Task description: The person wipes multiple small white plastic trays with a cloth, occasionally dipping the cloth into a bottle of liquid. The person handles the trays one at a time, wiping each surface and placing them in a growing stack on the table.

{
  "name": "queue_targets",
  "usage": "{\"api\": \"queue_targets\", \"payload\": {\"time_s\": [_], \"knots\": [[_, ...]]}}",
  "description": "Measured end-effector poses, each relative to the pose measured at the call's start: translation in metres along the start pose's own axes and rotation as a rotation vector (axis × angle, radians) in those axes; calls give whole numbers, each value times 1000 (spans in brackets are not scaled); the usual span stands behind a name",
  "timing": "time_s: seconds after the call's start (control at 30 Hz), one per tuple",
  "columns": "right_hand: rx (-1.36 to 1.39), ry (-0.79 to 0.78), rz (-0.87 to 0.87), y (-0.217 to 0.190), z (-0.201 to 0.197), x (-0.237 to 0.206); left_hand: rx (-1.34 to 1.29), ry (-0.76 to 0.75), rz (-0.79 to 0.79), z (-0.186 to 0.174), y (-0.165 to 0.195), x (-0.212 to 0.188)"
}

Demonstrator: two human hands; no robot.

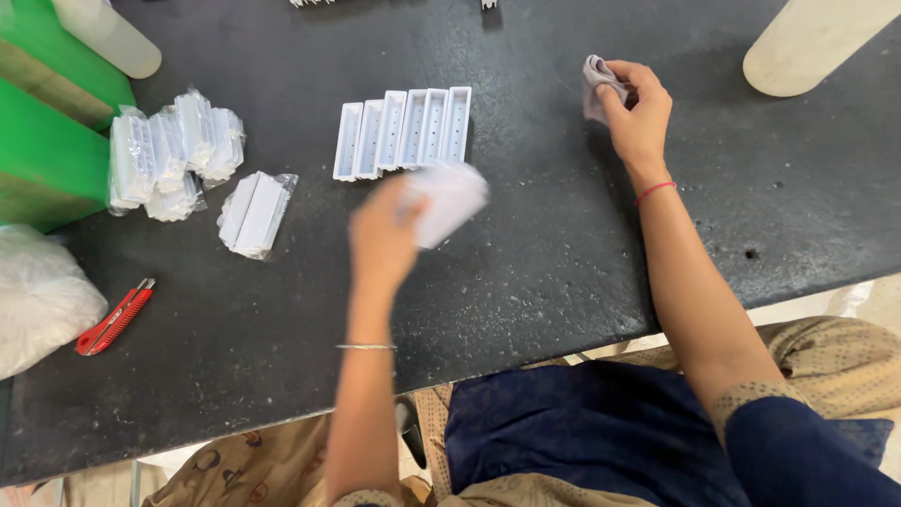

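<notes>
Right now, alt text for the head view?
Over a dark table, the left hand holds a blurred white piece and the right hand grips a small grey cloth. Five open white trays lie in a row; wrapped trays and a red knife lie further left.

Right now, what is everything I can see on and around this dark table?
Open white plastic trays: five, white, side by side at table centre.
Clear-wrapped white plastic parts: a pile, upper left; one more pack beside it.
Red utility knife: one, lower left.
Green bins: two, left edge.
White plastic bag: one, far left.
Pale cylinders: two, at top corners.
Left hand: blurred, holding a white piece.
Right hand: fingers pinching a small grey cloth.
</notes>
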State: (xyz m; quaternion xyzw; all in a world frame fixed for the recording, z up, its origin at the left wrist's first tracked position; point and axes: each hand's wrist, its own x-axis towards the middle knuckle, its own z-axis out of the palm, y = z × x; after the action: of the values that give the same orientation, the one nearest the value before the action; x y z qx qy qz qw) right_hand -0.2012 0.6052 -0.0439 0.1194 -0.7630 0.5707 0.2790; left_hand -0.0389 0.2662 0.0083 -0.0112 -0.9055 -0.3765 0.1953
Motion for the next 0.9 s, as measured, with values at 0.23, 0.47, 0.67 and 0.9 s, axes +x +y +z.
{"api": "queue_targets", "payload": {"time_s": [0.23, 0.47, 0.67, 0.9], "knots": [[1, -1, 41, 16, -1, 2, 63, -199, 162, 60, 70, -29], [-8, 14, 58, 19, -1, 2, 15, -168, 298, 44, 20, 12], [-16, 4, 39, 18, 0, 6, 406, -67, 508, 50, -39, 60], [11, -22, 74, 24, 2, 10, 590, -35, 597, 81, -58, 82]]}}
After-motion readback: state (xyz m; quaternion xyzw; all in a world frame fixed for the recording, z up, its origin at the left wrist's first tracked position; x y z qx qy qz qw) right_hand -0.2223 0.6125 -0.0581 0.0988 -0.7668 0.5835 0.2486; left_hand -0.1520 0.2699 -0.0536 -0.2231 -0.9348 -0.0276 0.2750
